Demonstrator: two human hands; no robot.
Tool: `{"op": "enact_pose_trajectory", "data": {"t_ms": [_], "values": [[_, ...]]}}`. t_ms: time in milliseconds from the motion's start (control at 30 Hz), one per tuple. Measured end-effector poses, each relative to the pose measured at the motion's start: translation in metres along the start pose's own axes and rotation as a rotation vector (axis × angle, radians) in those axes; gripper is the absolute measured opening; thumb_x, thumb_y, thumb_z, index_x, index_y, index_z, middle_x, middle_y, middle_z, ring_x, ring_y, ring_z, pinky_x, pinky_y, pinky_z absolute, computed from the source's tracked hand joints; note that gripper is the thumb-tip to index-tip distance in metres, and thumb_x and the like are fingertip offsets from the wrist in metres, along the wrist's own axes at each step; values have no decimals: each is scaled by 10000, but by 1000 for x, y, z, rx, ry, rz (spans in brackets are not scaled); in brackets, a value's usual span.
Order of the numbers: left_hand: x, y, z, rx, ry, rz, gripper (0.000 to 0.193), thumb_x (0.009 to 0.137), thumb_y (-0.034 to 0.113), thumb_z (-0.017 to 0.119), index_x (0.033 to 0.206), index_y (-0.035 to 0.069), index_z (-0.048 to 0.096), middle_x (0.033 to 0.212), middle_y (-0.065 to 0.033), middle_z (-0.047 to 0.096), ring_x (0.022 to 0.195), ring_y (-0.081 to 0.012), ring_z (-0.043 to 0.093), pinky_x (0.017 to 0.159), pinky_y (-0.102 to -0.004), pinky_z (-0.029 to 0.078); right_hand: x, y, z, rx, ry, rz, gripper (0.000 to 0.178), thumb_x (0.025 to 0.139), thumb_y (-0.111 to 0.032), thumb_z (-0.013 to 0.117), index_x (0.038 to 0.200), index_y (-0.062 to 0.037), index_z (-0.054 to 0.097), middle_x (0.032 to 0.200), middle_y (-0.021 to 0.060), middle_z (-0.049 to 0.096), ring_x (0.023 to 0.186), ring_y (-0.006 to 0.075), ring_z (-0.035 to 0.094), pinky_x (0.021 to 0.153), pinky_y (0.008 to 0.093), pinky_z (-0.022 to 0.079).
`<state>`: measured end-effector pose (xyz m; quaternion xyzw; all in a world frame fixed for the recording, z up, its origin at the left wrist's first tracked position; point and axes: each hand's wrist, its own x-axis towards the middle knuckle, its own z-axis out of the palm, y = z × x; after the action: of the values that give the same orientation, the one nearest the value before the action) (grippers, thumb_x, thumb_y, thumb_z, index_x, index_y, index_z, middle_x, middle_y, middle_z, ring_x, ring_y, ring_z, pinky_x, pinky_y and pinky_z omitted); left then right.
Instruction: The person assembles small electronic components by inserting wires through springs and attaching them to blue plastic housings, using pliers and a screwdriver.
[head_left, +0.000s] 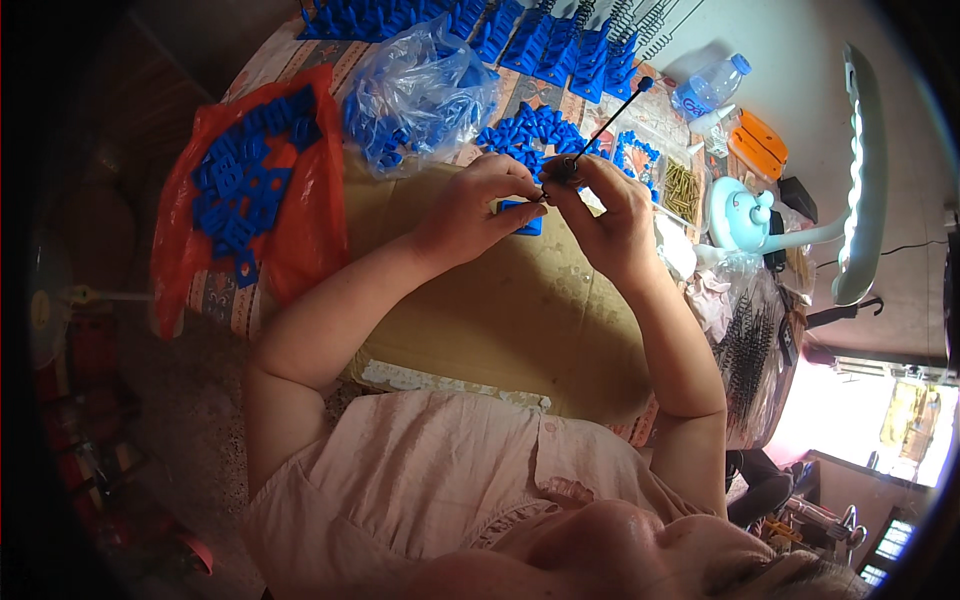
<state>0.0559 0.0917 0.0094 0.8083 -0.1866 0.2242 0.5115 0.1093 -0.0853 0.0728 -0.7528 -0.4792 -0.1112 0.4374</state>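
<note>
A thin black rod (610, 123) with a small blue tip slants up and to the right from my right hand (612, 210). The thumb and fingers of that hand are closed around its lower end, where a dark coil (563, 170) shows. My left hand (490, 195) meets it from the left, fingertips pinched together at a small dark bit too tiny to name. Just under my left thumb is a flat blue plastic piece (527, 226); whether the thumb touches it I cannot tell. Both hands are above a brown cardboard sheet (490, 310).
Beyond my hands lies a heap of small blue parts (530, 130). Leftward are a red bag (325, 190) of blue pieces and a clear bag (425, 85). Blue bases with springs (545, 50) line the back. At right stand brass screws (682, 190), a lamp (740, 215) and a bottle (712, 88).
</note>
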Motion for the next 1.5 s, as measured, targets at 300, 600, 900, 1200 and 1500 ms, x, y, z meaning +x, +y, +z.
{"op": "enact_pose_trajectory", "data": {"t_ms": [300,600,900,1200,1500], "values": [[0,0,0,18,4,29,138,789,134,742,891,67,676,906,-70,633,887,-254,600,772,-364,474,0,1,1,-7,1,10,205,788,-19,684,977,24,618,849,130,659,727,263,677,629,335,532],[0,-1,1,14,10,35,138,787,129,740,886,61,672,890,-69,633,874,-256,596,769,-369,470,-1,3,1,2,-1,11,211,785,-19,689,979,25,618,857,130,661,731,262,678,637,334,533],[1,0,1,5,1,36,125,791,123,730,874,52,670,875,-69,628,867,-261,588,770,-376,460,0,0,1,-5,-7,19,200,797,-31,686,980,16,618,853,130,662,743,262,682,643,334,534],[-1,-5,4,-22,12,41,118,801,125,724,875,48,674,874,-71,628,868,-254,587,784,-367,459,0,1,1,23,-2,18,197,807,-27,679,986,26,614,865,136,664,758,264,692,647,337,542],[0,-3,4,-45,9,25,111,807,126,723,867,45,676,871,-70,632,871,-249,588,789,-366,458,0,0,0,21,-12,20,202,811,-32,682,988,34,610,871,141,663,759,264,695,642,333,544]]}}
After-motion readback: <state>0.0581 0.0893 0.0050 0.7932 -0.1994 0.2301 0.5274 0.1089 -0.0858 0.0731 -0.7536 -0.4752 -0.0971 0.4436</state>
